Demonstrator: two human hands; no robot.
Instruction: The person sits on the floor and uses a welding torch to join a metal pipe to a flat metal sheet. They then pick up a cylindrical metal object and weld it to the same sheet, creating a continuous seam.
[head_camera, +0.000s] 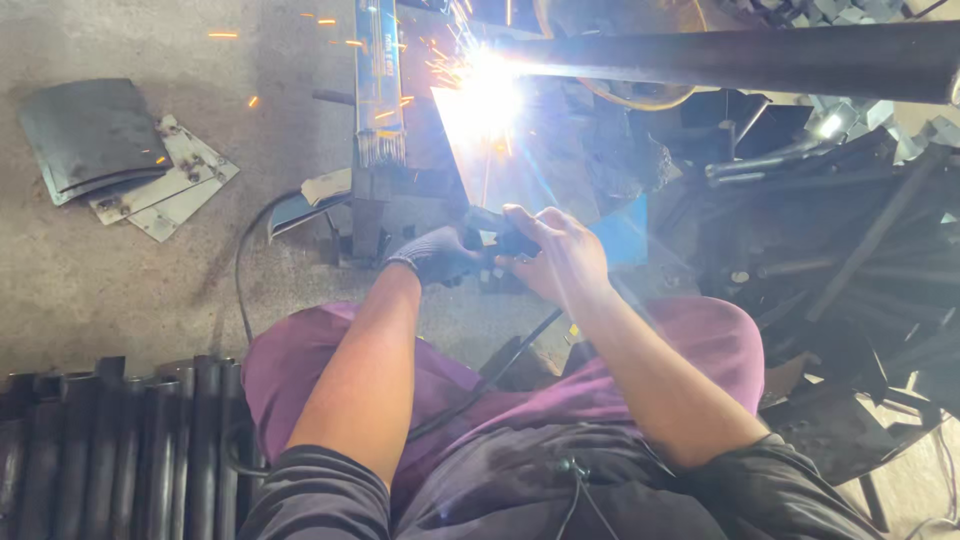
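Welding with both hands steadying one electrode holder (497, 240) at frame centre.
Gloved left hand (440, 255) and bare right hand (560, 255) both clasp it, aiming the arc (485, 95) under the dark pipe (760, 60) above.

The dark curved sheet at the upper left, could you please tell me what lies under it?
Under the dark sheet lie pale flat plates with rusty spots, fanned out on the concrete floor. Only their lower right ends show; the rest is covered.
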